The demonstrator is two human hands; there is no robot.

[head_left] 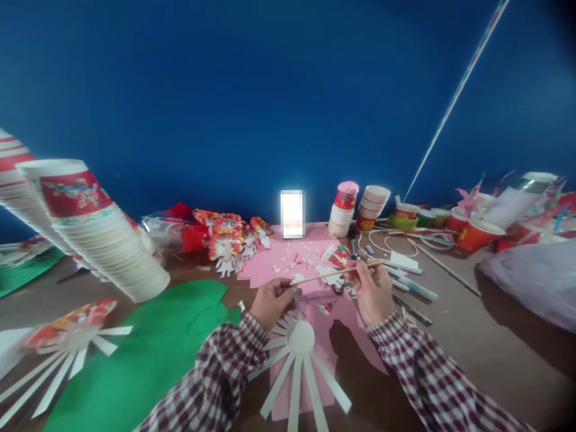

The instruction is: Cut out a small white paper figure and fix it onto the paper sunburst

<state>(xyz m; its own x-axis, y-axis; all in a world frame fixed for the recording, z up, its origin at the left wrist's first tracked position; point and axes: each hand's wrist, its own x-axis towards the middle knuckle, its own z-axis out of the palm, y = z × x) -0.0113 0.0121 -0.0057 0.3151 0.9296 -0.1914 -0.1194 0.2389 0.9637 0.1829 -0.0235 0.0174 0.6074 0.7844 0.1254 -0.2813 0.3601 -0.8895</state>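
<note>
Blue wall behind; brown table below, crowded with craft paper.

- Green sheet: lies flat, well out to the left of the left fingers.
- Cup stack: a long leaning column, further left and beyond them.
- Pink sheet: directly under both hands, strewn with snippets.
- Cut cup: wall slit into white strips fanned flat around the round base. It lies just below the left fingers, on the pink sheet between the two sleeves.
- Left hand: fingers closed, pinching the near end of the stick. One strip rises from the fan to the thumb, but whether it is pinched against the wood cannot be told.
- Right hand: fingers closed round the stick further along, and its far tip pokes out past them.
- Stick: thin, wooden, nearly level, bridging the two grips above the fan.
- Pens: just right of the right fingers.

Judgement: the step looks like winding a strip round the stick to curl it. To do it well, the strip tip should sit square to the wood under the left thumb. The right fingers should turn the stick evenly and wind towards the base. Tension should be light, since thin cup paper is likely to tear where the slit meets the base. Neighbouring strips are best left clear of the fingers.
</note>
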